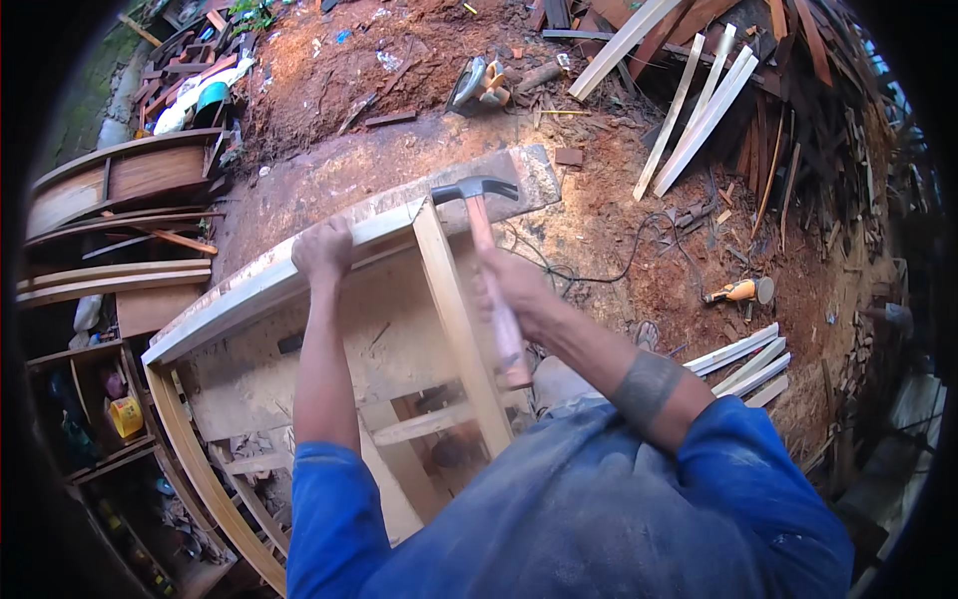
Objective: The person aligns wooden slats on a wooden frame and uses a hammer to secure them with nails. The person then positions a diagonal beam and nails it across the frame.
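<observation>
My right hand (514, 292) is wrapped round the pale wooden handle of a claw hammer (480, 222). The hammer's dark head lies at the corner where a straight timber piece (454, 309) meets a long, curved wooden rail (235, 290); whether it touches the wood I cannot tell. Farther left, my left hand (322, 250) grips the top of that rail, its fingers closed over the edge. Together the rail and straight piece belong to a wooden frame on a worn workbench (539, 175). No nail can be made out at the corner.
An orange-bodied angle grinder (740, 291) lies on the dirt at right, near a dark cable. A power saw (479, 88) sits beyond the bench. Pale wooden strips (707, 115) lean on a scrap pile. Curved frames (110, 285) and shelves with containers stand at left.
</observation>
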A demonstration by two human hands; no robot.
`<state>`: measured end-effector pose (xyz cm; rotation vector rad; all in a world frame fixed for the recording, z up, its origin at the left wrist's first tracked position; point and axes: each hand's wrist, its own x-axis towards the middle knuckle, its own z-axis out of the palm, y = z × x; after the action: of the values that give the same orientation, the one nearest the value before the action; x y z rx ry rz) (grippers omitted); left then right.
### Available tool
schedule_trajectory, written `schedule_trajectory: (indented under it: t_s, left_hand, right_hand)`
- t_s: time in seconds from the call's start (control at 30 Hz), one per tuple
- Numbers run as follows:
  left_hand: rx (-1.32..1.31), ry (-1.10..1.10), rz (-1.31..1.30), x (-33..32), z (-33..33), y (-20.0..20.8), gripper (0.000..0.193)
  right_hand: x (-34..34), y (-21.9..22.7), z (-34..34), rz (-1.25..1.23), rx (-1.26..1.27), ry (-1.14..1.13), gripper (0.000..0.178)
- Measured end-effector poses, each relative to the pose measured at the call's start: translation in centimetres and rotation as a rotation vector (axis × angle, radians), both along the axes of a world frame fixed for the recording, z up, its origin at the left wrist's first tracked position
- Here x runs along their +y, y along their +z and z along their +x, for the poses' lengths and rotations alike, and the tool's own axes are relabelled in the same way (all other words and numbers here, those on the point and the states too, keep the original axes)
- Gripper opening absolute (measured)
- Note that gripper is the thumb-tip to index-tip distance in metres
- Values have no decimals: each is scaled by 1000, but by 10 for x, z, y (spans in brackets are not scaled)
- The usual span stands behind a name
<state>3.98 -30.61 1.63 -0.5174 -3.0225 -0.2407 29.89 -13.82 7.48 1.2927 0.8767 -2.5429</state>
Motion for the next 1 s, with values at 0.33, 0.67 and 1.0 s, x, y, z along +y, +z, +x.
schedule_trajectory:
  t_s: [0.33,0.67,1.0]
  left_hand:
    - [9,69,-67,3,-3,-5,53]
    - [-65,114,-118,-9,-5,-2,55]
    - [-26,95,-102,-16,-6,-6,51]
  right_hand:
    - [20,-9,32,272,-293,-578,26]
    - [106,5,42,264,-99,-873,25]
    - [77,-15,34,182,68,-283,29]
